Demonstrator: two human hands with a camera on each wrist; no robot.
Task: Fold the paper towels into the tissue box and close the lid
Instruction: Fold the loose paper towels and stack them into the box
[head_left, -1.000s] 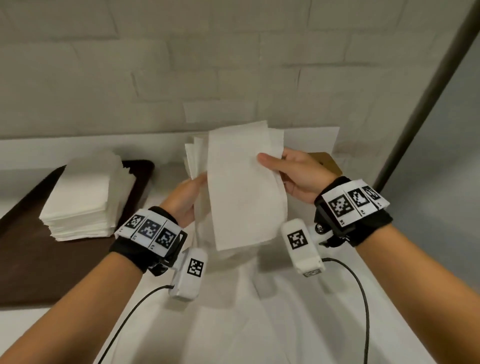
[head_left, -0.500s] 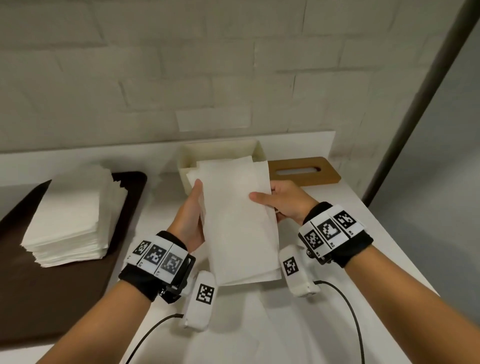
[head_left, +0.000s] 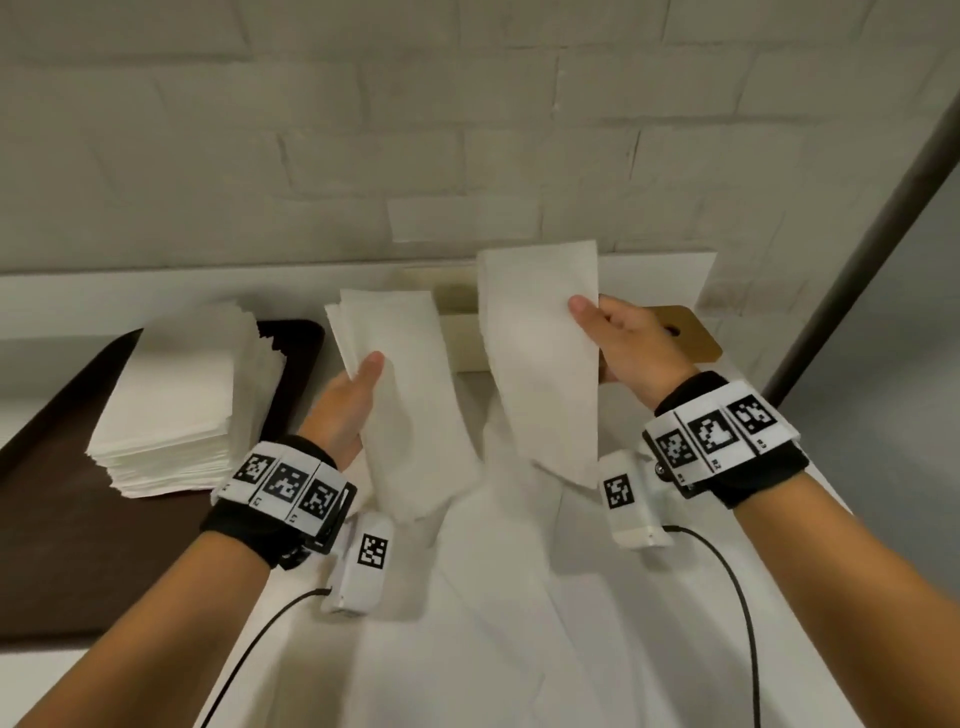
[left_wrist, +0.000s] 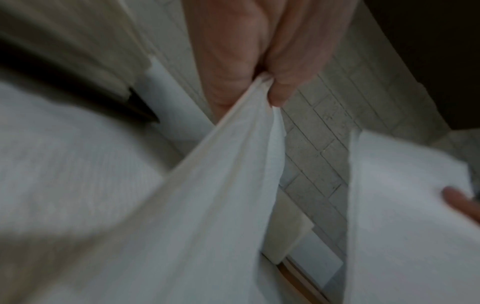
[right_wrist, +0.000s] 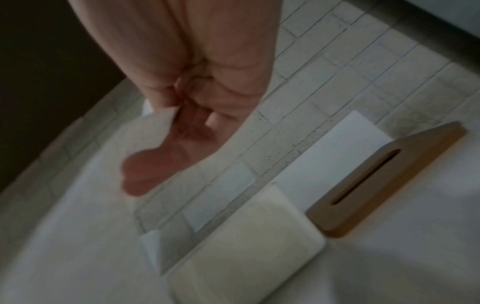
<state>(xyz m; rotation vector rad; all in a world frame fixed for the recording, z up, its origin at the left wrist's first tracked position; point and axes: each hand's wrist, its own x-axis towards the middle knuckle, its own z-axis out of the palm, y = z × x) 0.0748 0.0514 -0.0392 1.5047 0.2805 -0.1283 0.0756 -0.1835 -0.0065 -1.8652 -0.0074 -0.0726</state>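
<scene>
Two bundles of folded paper towels are held up above the white desk (head_left: 519, 649), one in each hand, with a gap between them. The left hand (head_left: 343, 410) grips the left bundle (head_left: 405, 395) with the thumb on its front face; the right hand (head_left: 628, 338) grips the right bundle (head_left: 540, 364) the same way, thumb on the front. How many sheets each bundle holds cannot be counted.

One tall stack of towels (head_left: 176, 395) sits on one dark tray (head_left: 47, 519) at the left side of the desk. One cream tissue box (head_left: 457, 332) stands at the back by the brick wall, mostly hidden behind the raised bundles in the head view. One brown lid (head_left: 685, 332) with a slot lies on the desk just right of the box, apart from it, partly behind the right hand.

The left wrist view shows what the head view hides: the fingers (left_wrist: 283, 90) and thumb pinching the top edge of the left bundle, which hangs down from the pinch. The right bundle and a thumb tip appear at its right edge.

The right wrist view shows the box (right_wrist: 249, 242) and the lid (right_wrist: 384, 181) side by side, the lid's long slot plain, and the right fingers (right_wrist: 161, 162) lying against the back of the towel.
</scene>
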